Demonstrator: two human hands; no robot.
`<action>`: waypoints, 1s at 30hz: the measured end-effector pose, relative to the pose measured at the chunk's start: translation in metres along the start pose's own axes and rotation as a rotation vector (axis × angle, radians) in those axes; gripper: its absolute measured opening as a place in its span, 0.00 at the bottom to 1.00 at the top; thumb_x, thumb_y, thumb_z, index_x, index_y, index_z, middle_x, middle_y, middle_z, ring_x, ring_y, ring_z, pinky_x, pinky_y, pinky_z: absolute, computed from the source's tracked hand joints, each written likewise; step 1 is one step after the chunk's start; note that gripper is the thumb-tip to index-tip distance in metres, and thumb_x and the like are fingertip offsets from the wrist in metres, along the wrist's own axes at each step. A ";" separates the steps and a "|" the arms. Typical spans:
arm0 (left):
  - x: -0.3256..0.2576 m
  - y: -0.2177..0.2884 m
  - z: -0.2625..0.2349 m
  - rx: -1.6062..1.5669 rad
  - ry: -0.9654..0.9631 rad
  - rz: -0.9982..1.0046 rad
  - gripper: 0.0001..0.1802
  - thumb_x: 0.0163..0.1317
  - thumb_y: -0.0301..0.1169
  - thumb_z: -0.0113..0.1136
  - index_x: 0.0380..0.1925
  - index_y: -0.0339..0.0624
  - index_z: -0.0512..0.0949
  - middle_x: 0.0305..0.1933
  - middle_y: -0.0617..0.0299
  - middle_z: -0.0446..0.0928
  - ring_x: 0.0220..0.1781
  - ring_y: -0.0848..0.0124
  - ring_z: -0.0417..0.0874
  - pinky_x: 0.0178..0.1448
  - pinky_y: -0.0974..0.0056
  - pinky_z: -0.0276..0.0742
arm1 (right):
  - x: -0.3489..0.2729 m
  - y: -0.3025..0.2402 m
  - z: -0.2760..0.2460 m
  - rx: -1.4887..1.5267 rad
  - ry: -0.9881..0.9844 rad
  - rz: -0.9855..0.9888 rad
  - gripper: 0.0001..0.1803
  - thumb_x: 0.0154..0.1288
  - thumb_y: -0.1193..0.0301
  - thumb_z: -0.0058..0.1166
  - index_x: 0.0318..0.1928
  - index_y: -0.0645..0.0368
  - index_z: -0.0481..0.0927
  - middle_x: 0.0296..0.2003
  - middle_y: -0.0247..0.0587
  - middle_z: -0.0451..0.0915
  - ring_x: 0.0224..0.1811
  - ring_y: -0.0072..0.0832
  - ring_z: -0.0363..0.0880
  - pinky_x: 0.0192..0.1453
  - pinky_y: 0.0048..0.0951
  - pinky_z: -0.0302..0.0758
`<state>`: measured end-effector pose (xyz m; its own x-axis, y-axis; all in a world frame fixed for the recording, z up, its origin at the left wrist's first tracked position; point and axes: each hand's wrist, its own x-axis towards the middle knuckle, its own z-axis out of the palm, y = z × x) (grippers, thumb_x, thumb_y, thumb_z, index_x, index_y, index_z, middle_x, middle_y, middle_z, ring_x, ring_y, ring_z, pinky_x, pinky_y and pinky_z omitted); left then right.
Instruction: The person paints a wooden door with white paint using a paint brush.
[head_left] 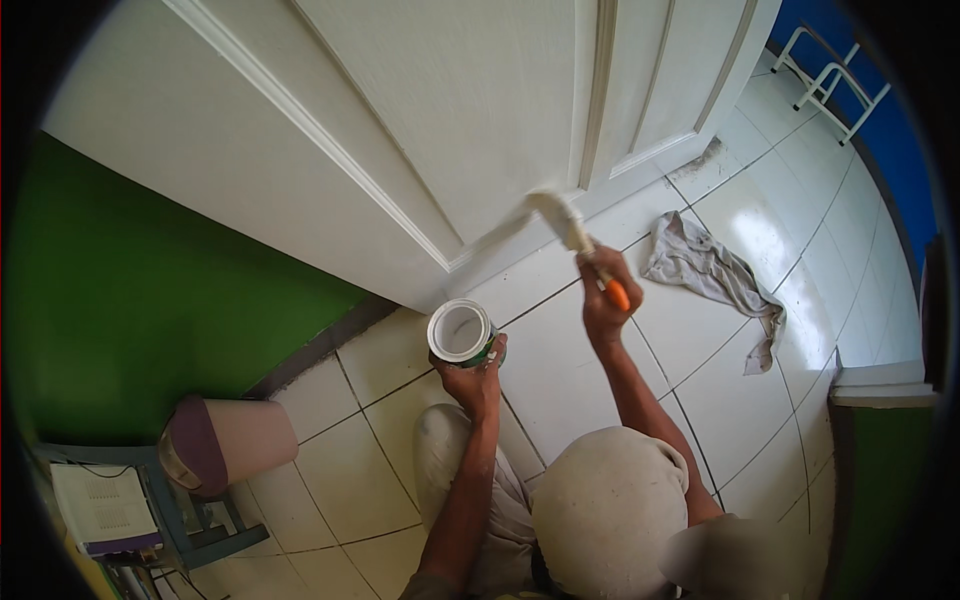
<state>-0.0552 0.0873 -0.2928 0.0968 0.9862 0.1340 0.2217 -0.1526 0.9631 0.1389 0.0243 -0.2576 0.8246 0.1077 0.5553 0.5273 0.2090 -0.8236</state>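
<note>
My left hand (473,382) is wrapped round a paint can (460,312) with a white rim and a partly green side. The can's mouth faces up, and its inside looks white. In my right hand (604,305) I grip a paintbrush (573,232) by its handle, whose end is orange. Its pale bristles are at the lower rail of a white panelled door (470,110), just under the mouldings; the bristle tip is slightly blurred. The can sits a little below the door's lower left corner. Both my knees, in pale trousers (610,500), are below my hands.
A crumpled grey cloth (705,265) lies on the white tiled floor (560,370), right of the brush. At the left, by the green wall (150,300), are a pink and purple bin (245,440) and a grey-blue stool (190,530) bearing papers. A white metal-legged frame (830,80) stands far right.
</note>
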 end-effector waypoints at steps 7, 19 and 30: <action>-0.002 -0.008 0.004 0.093 -0.028 0.052 0.54 0.42 0.32 0.92 0.65 0.29 0.66 0.62 0.46 0.77 0.60 0.56 0.83 0.60 0.52 0.89 | -0.024 -0.015 0.007 -0.149 -0.150 -0.266 0.11 0.53 0.89 0.71 0.35 0.66 0.85 0.37 0.51 0.87 0.43 0.45 0.88 0.50 0.38 0.84; -0.004 -0.009 0.005 0.158 -0.022 0.061 0.53 0.39 0.31 0.92 0.64 0.30 0.68 0.62 0.46 0.78 0.60 0.53 0.83 0.65 0.53 0.83 | 0.016 -0.009 -0.002 -0.106 -0.084 -0.199 0.11 0.54 0.89 0.70 0.37 0.65 0.86 0.36 0.50 0.88 0.44 0.45 0.89 0.51 0.37 0.84; -0.013 -0.001 0.016 0.144 -0.167 -0.041 0.52 0.42 0.33 0.91 0.64 0.35 0.67 0.60 0.50 0.81 0.58 0.56 0.85 0.65 0.52 0.83 | 0.012 -0.036 0.015 -0.070 -0.587 -0.509 0.16 0.47 0.84 0.71 0.40 0.60 0.88 0.48 0.49 0.89 0.46 0.47 0.88 0.47 0.39 0.87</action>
<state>-0.0413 0.0732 -0.2995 0.2414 0.9695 0.0433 0.3635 -0.1316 0.9223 0.1264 0.0328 -0.2194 0.2444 0.5160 0.8210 0.8396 0.3109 -0.4454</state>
